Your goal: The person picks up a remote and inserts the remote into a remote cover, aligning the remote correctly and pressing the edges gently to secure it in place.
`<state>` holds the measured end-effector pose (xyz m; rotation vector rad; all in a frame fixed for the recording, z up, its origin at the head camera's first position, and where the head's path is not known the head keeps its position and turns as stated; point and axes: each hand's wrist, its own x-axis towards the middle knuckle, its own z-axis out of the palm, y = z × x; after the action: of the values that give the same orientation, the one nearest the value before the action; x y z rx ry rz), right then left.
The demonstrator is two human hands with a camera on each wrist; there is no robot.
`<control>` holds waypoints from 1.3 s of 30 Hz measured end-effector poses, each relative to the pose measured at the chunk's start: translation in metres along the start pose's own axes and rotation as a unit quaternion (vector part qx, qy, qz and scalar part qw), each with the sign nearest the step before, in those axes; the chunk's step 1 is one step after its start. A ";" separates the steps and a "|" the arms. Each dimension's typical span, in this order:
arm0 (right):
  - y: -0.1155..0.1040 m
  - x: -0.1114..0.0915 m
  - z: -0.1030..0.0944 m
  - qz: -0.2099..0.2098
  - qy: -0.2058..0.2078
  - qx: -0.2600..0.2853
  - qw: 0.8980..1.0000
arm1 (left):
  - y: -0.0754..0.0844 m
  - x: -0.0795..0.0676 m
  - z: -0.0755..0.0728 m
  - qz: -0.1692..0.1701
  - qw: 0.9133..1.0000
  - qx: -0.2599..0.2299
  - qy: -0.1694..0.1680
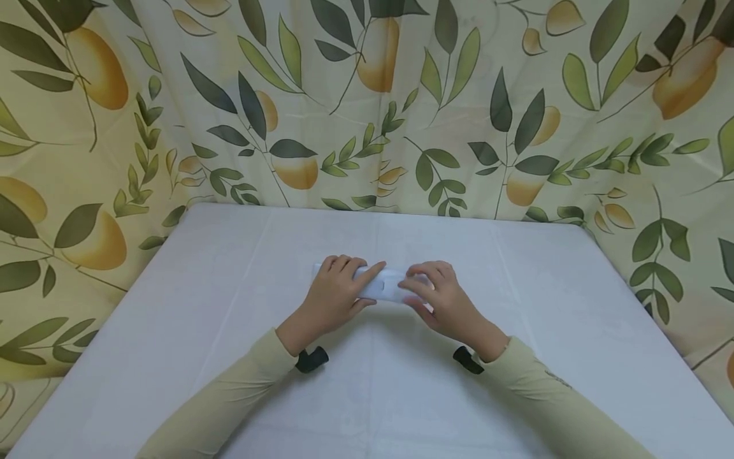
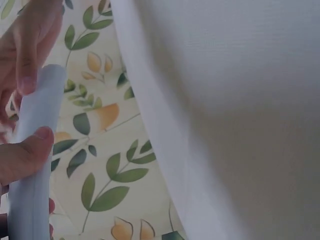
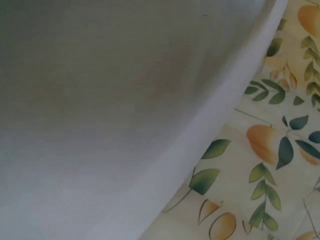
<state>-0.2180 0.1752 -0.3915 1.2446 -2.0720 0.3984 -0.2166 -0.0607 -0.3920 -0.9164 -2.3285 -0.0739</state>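
Note:
A smooth white tube-like object (image 1: 391, 287), long and with rounded sides, is held sideways above the middle of the table. My left hand (image 1: 334, 292) grips its left part, fingers over the top and thumb along the near side. At the right end, my right hand (image 1: 441, 297) curls its fingers and thumb about the object. The left wrist view shows the white tube-like object (image 2: 37, 112) close up, with the left thumb (image 2: 30, 155) across it and a right-hand finger (image 2: 27, 75) at its far end. Neither hand appears in the right wrist view.
A white cloth covers the table (image 1: 241, 395). Behind and beside it hangs a cream curtain (image 1: 355, 127) with printed leaves and yellow fruit. A black strap piece (image 1: 312, 360) sits under the left wrist, and another black piece (image 1: 468, 360) under the right.

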 end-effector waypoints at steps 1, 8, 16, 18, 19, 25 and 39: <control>0.001 0.001 0.001 0.005 -0.003 -0.008 1.000 | 0.001 0.001 -0.001 0.000 1.000 -0.002 0.000; -0.002 0.006 0.001 -0.062 0.003 -0.086 0.994 | 0.004 0.000 -0.001 -0.016 1.000 -0.026 -0.004; 0.007 0.000 -0.009 0.017 0.005 -0.072 0.997 | -0.007 0.003 -0.006 0.014 0.999 -0.030 0.021; 0.011 -0.001 -0.012 0.041 0.005 -0.071 0.997 | -0.015 0.005 -0.009 0.018 0.999 -0.030 0.014; 0.014 -0.002 -0.014 0.053 0.007 -0.065 0.996 | -0.020 0.005 -0.011 0.016 0.999 -0.031 0.010; 0.039 0.000 -0.020 0.167 -0.007 -0.004 0.986 | -0.061 0.012 -0.013 -0.037 0.998 -0.050 -0.029; 0.130 0.034 0.047 0.325 -0.267 -0.011 0.907 | -0.129 0.058 0.082 -0.153 0.959 -0.124 -0.203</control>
<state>-0.3598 0.1905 -0.3919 0.6469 -2.9510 0.3431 -0.3747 -0.1018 -0.4025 -0.7288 -2.8832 -0.3413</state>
